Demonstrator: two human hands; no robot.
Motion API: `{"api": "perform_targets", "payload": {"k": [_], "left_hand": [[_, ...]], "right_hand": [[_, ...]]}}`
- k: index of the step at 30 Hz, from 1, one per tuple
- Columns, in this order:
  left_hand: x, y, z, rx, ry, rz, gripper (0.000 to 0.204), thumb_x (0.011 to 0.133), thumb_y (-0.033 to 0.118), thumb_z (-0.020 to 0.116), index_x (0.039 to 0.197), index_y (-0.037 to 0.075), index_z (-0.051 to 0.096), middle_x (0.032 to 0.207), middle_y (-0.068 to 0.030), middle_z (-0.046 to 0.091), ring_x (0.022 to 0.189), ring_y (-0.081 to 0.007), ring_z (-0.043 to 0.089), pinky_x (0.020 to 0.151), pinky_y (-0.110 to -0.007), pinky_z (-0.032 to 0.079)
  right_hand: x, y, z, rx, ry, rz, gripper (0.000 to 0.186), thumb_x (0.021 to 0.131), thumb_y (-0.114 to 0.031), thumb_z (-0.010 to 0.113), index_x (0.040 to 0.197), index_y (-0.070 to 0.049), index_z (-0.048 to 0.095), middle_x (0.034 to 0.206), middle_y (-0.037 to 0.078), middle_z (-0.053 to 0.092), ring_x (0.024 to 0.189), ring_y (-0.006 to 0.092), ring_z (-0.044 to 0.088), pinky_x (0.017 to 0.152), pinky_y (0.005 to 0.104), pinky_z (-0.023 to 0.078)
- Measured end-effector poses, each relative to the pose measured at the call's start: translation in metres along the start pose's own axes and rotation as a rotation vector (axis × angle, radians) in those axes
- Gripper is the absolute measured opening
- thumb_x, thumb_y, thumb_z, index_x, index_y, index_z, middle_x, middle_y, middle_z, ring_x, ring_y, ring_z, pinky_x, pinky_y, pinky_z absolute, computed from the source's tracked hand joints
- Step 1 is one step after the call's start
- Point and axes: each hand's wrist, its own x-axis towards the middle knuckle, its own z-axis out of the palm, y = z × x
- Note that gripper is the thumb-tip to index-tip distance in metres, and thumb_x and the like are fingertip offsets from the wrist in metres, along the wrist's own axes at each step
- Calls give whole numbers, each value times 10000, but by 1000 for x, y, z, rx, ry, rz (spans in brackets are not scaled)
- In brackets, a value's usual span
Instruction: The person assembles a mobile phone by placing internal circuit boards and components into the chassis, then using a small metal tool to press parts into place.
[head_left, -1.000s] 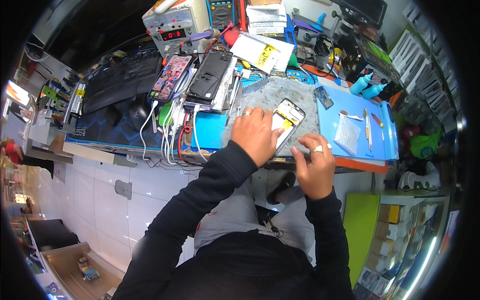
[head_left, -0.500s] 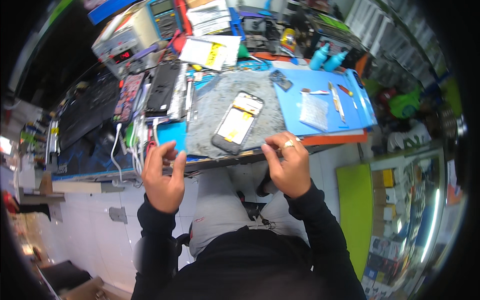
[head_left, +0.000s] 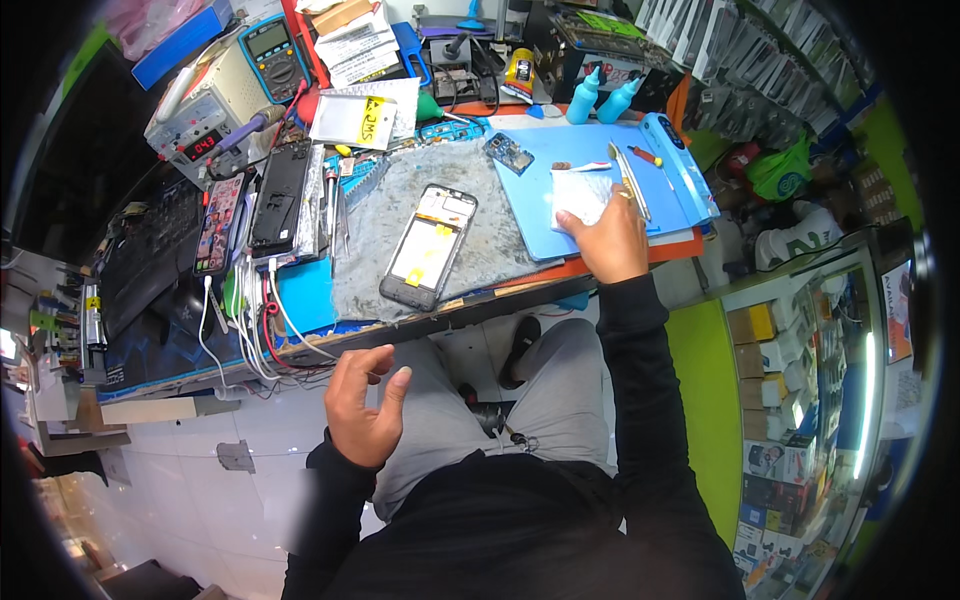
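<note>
My right hand (head_left: 612, 242) is over the blue mat (head_left: 540, 215), its thumb and fingers closing on a small white bubble-wrap packet (head_left: 580, 192). The fingers hide the packet's right part. My left hand (head_left: 364, 408) hovers above my lap near the table's front edge, empty, with its fingers loosely bent and its thumb apart. Between the hands, on a worn grey cloth (head_left: 480, 235), lies an opened phone frame (head_left: 430, 248) with a white inside and yellow strips. A small circuit board (head_left: 508, 153) rests at the mat's far left corner.
Tweezers (head_left: 631, 182) and a small screwdriver (head_left: 648, 156) lie right of the packet. Two light-blue bottles (head_left: 600, 97) stand behind the mat. At left are phones (head_left: 280, 200), white cables (head_left: 240, 330), a power supply (head_left: 200, 125) and a multimeter (head_left: 272, 55).
My right hand has reached forward and right from the table edge onto the bubble-wrap packet. My left hand has dropped back toward my lap. The view has shifted right.
</note>
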Motion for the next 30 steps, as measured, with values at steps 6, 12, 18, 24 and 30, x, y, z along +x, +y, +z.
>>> {"api": "perform_targets", "payload": {"k": [6, 12, 18, 24, 30], "left_hand": [[4, 14, 13, -139, -47, -39, 232, 913, 11, 724, 1137, -21, 673, 931, -106, 649, 818, -182, 643, 753, -304, 520], [14, 29, 42, -482, -153, -145, 561, 995, 84, 666, 1497, 29, 421, 1334, -151, 571, 1151, -215, 607, 958, -338, 509], [35, 43, 72, -934, -403, -296, 913, 1010, 163, 681, 1632, 49, 22, 1564, -233, 313, 1384, -278, 448, 1071, -424, 477], [33, 36, 70, -1146, -541, -366, 936, 1011, 349, 631, 1660, 58, 22, 1580, -173, 333, 1420, -252, 412, 1111, -403, 425], [22, 22, 70, -1074, -711, -189, 905, 1056, 649, 394, 1674, 78, 62, 1510, -104, 414, 1155, -149, 509, 908, -294, 477]], "right_hand": [[0, 16, 8, 532, -57, 94, 570, 890, -151, 789, 1317, 113, 519, 1091, 223, 689, 932, 304, 706, 814, 417, 566], [-75, -38, -36, 1194, -428, 75, 545, 941, -32, 725, 1404, 49, 449, 1108, 127, 679, 871, 159, 674, 716, 320, 579], [-126, -46, -34, 858, -213, -440, 522, 855, 16, 757, 1336, -9, 556, 1007, 175, 655, 815, 281, 688, 711, 347, 564], [-125, -52, -58, 967, -408, -488, 561, 836, 52, 728, 1363, -17, 550, 988, 157, 613, 788, 262, 657, 672, 356, 545], [-132, -42, -45, 1009, -441, -483, 583, 853, 35, 746, 1390, -13, 526, 1009, 151, 596, 804, 234, 652, 654, 341, 539]]}}
